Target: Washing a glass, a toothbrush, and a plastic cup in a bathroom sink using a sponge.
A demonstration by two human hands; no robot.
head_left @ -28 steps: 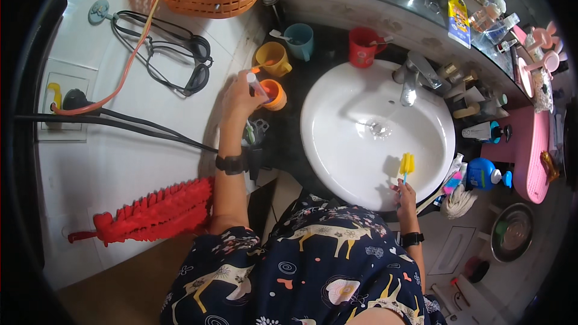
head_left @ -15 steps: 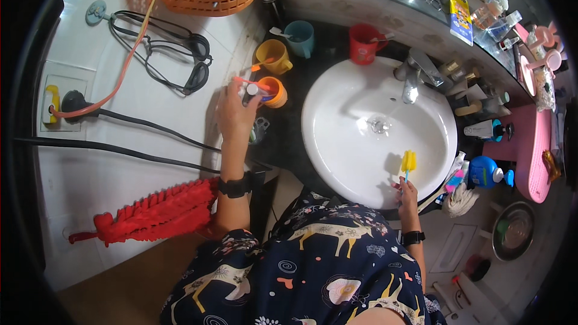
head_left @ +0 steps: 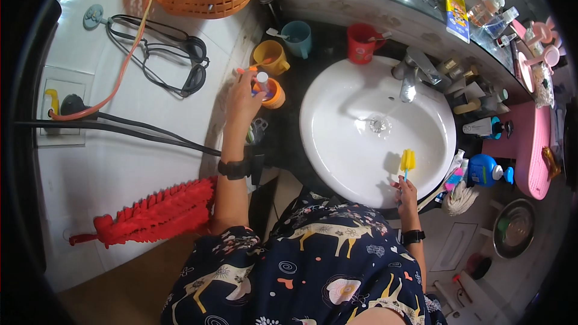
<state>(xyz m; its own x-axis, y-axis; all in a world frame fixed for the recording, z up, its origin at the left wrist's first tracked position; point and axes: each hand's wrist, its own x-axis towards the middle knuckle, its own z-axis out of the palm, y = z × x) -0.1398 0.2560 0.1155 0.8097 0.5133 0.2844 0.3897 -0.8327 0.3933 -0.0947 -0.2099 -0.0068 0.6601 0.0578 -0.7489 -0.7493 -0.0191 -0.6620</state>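
On the left of the counter, my left hand [head_left: 243, 97] is at the orange cup [head_left: 276, 94], its fingers closed around a white-capped tube [head_left: 262, 79] over the cup's mouth. An orange toothbrush [head_left: 245, 70] shows beside those fingers; whether they grip it too is unclear. My right hand [head_left: 407, 195] holds a sponge brush by its thin blue handle, with the yellow sponge head [head_left: 408, 159] up over the near right part of the white washbasin [head_left: 325, 162]. Behind the orange cup stands a yellow mug [head_left: 274, 59] with a toothbrush in it.
A blue mug [head_left: 297, 40] and a red mug [head_left: 360, 45] stand behind the basin's left side. The faucet [head_left: 412, 78] rises at its back. Bottles and a blue pump bottle [head_left: 483, 170] line the right. Goggles [head_left: 180, 63] and black cables [head_left: 138, 133] hang on the left wall.
My left hand has shifted slightly right and down at the orange cup, and the white-capped tube now stands more upright. My right hand stays nearly still with the sponge brush.
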